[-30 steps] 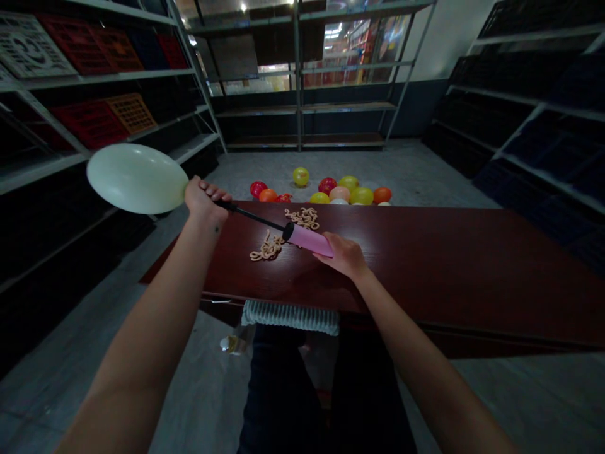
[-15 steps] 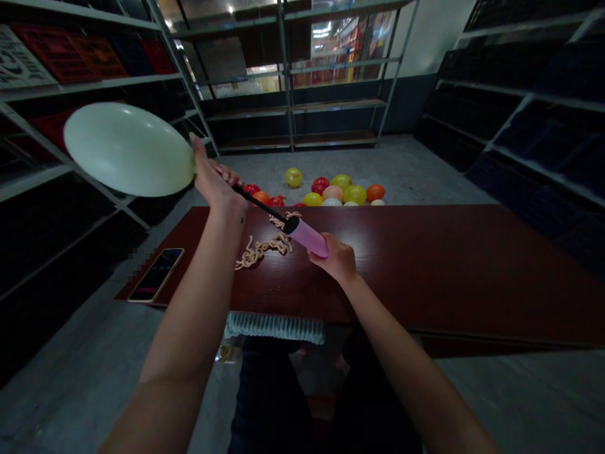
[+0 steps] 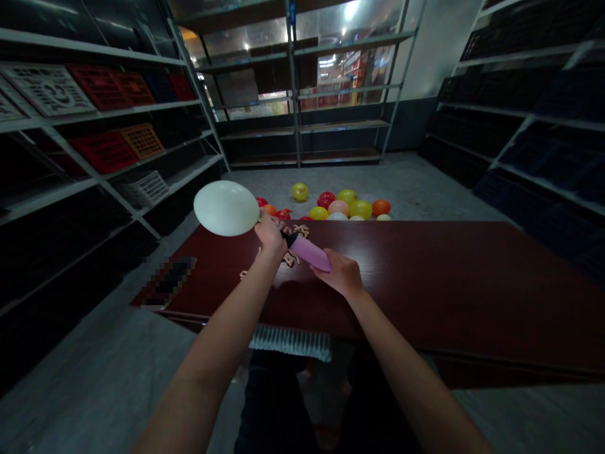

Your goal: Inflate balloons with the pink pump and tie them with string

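Observation:
A balloon pump with a pink barrel (image 3: 309, 252) and a black end is held slanting between my hands over the table. My left hand (image 3: 271, 233) is closed at the pump's black end, with the neck of an inflated pale green balloon (image 3: 227, 208) at its fingers. How the neck sits on the pump is hidden by that hand. Wrapped round the rear end of the pink barrel is my right hand (image 3: 341, 272). Beneath the pump and my left wrist lie loose beige balloons (image 3: 290, 257), partly covered.
The dark red table (image 3: 425, 277) spans the front. At its left end lies a phone (image 3: 170, 284), blurred. Several inflated balloons (image 3: 361, 210) rest on the floor beyond. Shelves with crates (image 3: 101, 87) stand left; metal racks (image 3: 340, 126) stand behind. A ribbed pale cloth (image 3: 290, 342) hangs below the near edge.
My left hand has come right and down toward the barrel, bringing the balloon along. The long black rod has slid into the barrel. The view has tilted up slightly.

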